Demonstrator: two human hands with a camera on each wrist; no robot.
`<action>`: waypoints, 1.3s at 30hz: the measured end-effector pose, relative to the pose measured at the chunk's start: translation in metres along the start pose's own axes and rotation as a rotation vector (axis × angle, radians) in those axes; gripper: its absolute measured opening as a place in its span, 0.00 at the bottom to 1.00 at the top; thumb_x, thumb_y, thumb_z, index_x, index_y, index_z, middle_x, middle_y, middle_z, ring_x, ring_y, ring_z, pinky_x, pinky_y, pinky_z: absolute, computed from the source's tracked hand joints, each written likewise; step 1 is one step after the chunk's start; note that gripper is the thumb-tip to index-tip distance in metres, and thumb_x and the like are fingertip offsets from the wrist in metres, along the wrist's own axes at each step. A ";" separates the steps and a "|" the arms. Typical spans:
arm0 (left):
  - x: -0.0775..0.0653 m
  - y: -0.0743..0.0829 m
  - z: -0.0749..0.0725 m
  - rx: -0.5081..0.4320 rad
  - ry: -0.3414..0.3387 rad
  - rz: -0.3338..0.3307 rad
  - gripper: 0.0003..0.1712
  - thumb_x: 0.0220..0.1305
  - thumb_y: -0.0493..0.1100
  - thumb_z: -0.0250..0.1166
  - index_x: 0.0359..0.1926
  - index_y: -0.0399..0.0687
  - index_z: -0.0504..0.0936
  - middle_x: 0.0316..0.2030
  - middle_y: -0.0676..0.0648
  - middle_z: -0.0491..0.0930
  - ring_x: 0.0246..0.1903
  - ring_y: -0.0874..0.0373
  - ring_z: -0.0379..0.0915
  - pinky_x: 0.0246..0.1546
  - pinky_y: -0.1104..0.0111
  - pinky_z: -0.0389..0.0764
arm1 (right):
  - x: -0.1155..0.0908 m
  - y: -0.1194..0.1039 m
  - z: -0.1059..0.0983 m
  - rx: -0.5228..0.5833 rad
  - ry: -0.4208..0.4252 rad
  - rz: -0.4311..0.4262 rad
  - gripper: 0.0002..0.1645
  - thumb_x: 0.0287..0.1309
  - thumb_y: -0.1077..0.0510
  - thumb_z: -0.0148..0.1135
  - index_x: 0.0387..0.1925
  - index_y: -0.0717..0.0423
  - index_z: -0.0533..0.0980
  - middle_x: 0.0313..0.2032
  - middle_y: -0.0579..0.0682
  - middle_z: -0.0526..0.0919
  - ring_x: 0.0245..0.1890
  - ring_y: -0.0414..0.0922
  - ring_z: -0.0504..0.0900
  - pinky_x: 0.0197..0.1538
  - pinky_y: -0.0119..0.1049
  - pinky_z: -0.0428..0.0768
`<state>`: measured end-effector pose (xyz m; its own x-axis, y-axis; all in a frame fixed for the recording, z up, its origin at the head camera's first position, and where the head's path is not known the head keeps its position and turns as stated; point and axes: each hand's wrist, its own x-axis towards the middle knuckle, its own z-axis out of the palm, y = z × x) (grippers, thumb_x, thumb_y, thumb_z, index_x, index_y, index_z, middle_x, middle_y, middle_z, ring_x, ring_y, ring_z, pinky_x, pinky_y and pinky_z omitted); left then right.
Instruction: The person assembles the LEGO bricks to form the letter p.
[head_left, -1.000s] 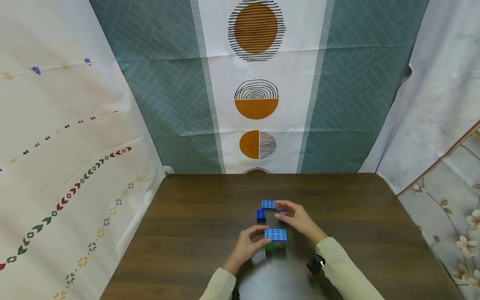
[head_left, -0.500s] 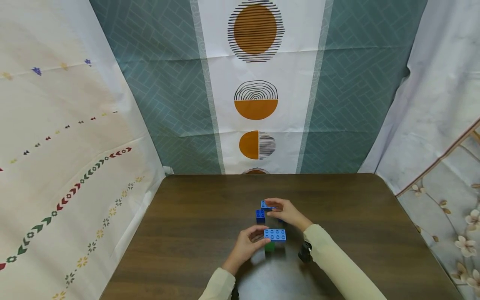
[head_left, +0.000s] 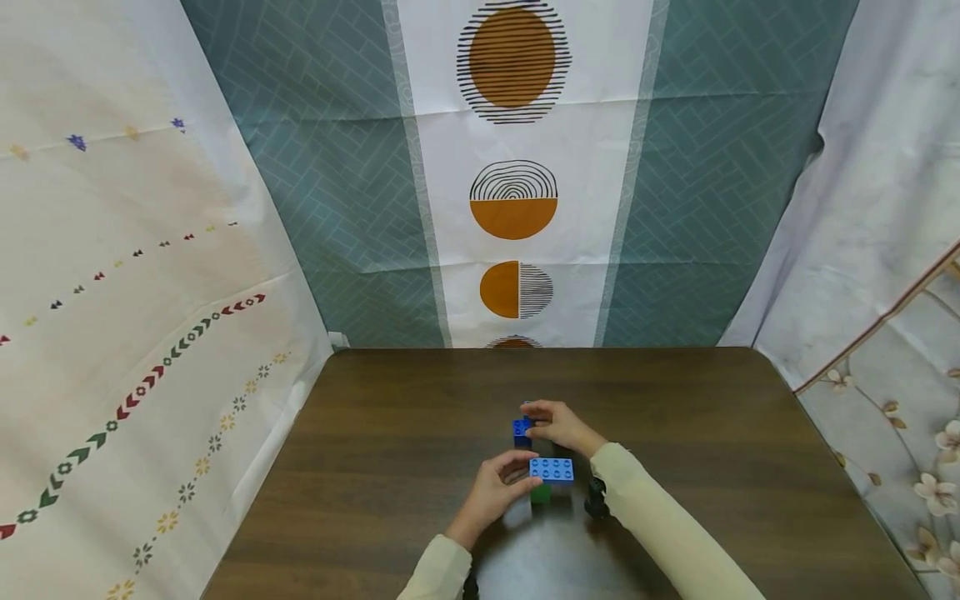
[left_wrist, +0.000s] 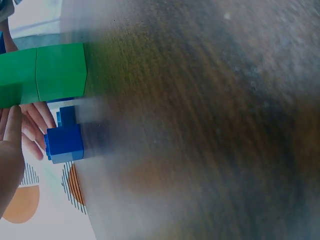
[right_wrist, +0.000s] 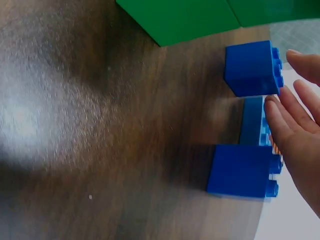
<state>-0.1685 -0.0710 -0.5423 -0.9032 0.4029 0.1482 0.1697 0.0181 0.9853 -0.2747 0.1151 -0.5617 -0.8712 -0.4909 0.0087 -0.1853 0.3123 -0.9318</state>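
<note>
In the head view my left hand (head_left: 493, 493) pinches the left end of a light blue eight-stud toy building brick (head_left: 551, 470). Beneath that brick are green bricks (head_left: 540, 494), whose plain sides fill the edge of the left wrist view. My right hand (head_left: 561, 427) reaches over the bricks behind, its fingers relaxed and holding nothing. Its thumb and fingertips are right by the studs of a dark blue four-stud brick (right_wrist: 250, 69). A second dark blue brick (right_wrist: 240, 171) stands apart, and a light blue brick (right_wrist: 251, 120) lies behind the two, mostly hidden by my hand in the head view.
The bricks stand around the middle of a dark wooden table (head_left: 375, 467). A patterned teal and white cloth (head_left: 517, 208) hangs behind its far edge, with pale cloths at both sides. Black bands circle both wrists.
My right hand has moved left, from the right-hand dark blue brick past the light blue one to the left-hand dark blue brick. The left hand keeps its hold in place.
</note>
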 end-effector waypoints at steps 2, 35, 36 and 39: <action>0.000 0.000 0.001 -0.009 -0.002 0.002 0.19 0.60 0.33 0.67 0.52 0.29 0.77 0.52 0.34 0.78 0.55 0.43 0.74 0.57 0.48 0.72 | 0.000 0.000 0.003 0.000 0.000 0.013 0.27 0.59 0.69 0.62 0.59 0.73 0.69 0.57 0.69 0.73 0.58 0.62 0.73 0.56 0.50 0.78; 0.001 -0.003 0.001 -0.065 -0.017 0.003 0.22 0.59 0.29 0.66 0.54 0.27 0.75 0.53 0.31 0.76 0.56 0.44 0.73 0.58 0.48 0.71 | 0.001 -0.003 0.004 -0.050 0.048 0.027 0.19 0.58 0.70 0.63 0.52 0.69 0.76 0.51 0.67 0.79 0.51 0.59 0.79 0.49 0.45 0.82; 0.001 -0.003 0.001 -0.066 -0.016 0.002 0.22 0.59 0.29 0.66 0.54 0.27 0.75 0.53 0.31 0.76 0.56 0.43 0.73 0.58 0.48 0.71 | 0.001 -0.003 0.003 -0.050 0.047 0.016 0.19 0.58 0.70 0.63 0.52 0.69 0.76 0.51 0.67 0.79 0.51 0.59 0.79 0.49 0.45 0.82; 0.001 -0.002 0.000 -0.065 -0.013 0.003 0.22 0.59 0.29 0.66 0.54 0.26 0.75 0.53 0.31 0.76 0.56 0.41 0.72 0.58 0.48 0.71 | 0.000 -0.005 -0.002 -0.050 0.056 -0.006 0.19 0.59 0.68 0.64 0.53 0.69 0.76 0.51 0.66 0.79 0.50 0.58 0.80 0.49 0.45 0.82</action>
<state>-0.1694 -0.0704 -0.5447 -0.8975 0.4146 0.1501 0.1456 -0.0428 0.9884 -0.2743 0.1155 -0.5564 -0.8937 -0.4473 0.0361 -0.2122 0.3504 -0.9122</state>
